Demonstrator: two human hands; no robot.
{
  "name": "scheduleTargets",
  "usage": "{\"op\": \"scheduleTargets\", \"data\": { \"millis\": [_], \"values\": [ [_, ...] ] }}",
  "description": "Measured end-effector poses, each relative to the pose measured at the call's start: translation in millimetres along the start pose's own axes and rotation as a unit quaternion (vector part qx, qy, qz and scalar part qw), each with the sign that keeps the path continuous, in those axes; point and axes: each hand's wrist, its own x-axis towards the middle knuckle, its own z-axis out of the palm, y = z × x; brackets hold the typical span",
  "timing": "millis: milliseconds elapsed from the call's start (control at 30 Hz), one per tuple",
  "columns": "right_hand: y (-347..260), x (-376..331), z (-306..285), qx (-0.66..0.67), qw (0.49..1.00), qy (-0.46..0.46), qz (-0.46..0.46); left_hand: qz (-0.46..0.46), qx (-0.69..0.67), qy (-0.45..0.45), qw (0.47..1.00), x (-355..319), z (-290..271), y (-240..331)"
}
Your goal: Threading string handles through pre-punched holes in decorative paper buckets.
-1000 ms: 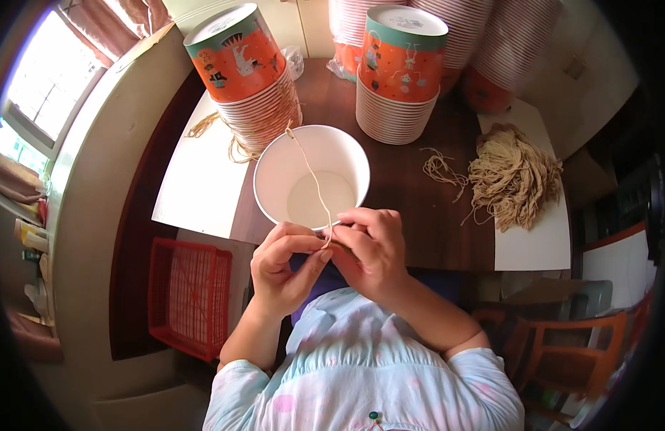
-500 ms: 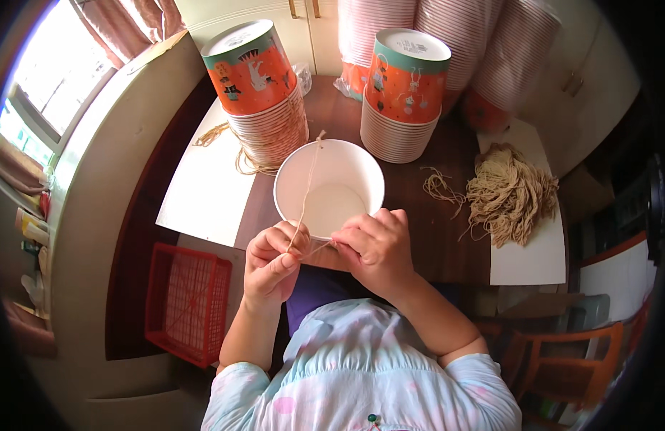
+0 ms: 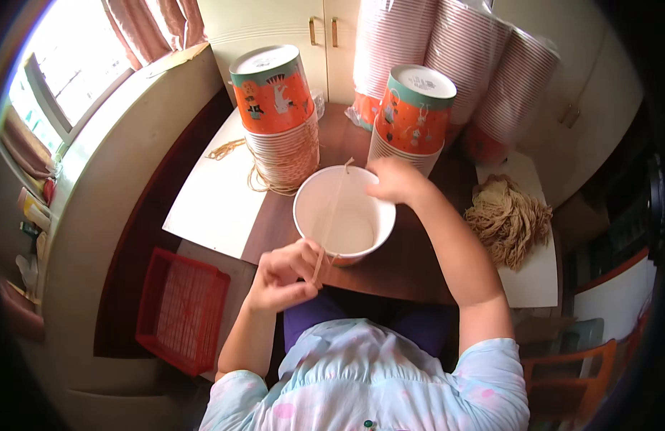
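Note:
A white-lined paper bucket (image 3: 311, 208) stands upright on the table in front of me. A beige string (image 3: 336, 197) is knotted at its far rim and runs across the mouth to the near side. My left hand (image 3: 289, 273) pinches the string close to the bucket's near edge, where it forms a loop. My right hand (image 3: 397, 179) is at the bucket's far right rim, smeared by motion; its fingertips are partly hidden, and whether it grips the rim cannot be told.
Behind the bucket stand two upside-down stacks of orange and green paper buckets, a left one (image 3: 275, 100) with strings hanging around it and a right one (image 3: 418, 115). Taller wrapped stacks (image 3: 462, 57) stand farther back. A string heap (image 3: 508, 219) lies at right; a red basket (image 3: 183, 309) sits at lower left.
My right hand has left the near rim and moved up to the far right rim. My left hand still holds the string, now slightly lower. The view has shifted.

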Motion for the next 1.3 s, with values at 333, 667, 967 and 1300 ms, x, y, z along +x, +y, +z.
{"op": "scheduleTargets", "data": {
  "millis": [333,667,967,1300],
  "values": [
    [-84.9,-55.0,-25.0,-0.029,0.821,0.447,-0.353,-0.091,0.124,0.314,0.937,-0.2,-56.3,25.7],
    [-124.0,46.7,-96.6,0.36,0.827,0.229,-0.367,0.154,0.348,0.201,0.903,127.0,-156.9,65.6],
    [-90.2,147.2,-52.3,0.398,0.859,0.237,-0.216,-0.037,0.415,0.246,0.875,166.5,-205.4,-4.2],
    [-61.0,70.2,-37.7,0.126,0.957,0.24,-0.099,-0.08,0.324,0.303,0.893,137.0,-193.0,-33.7]
  ]
}}
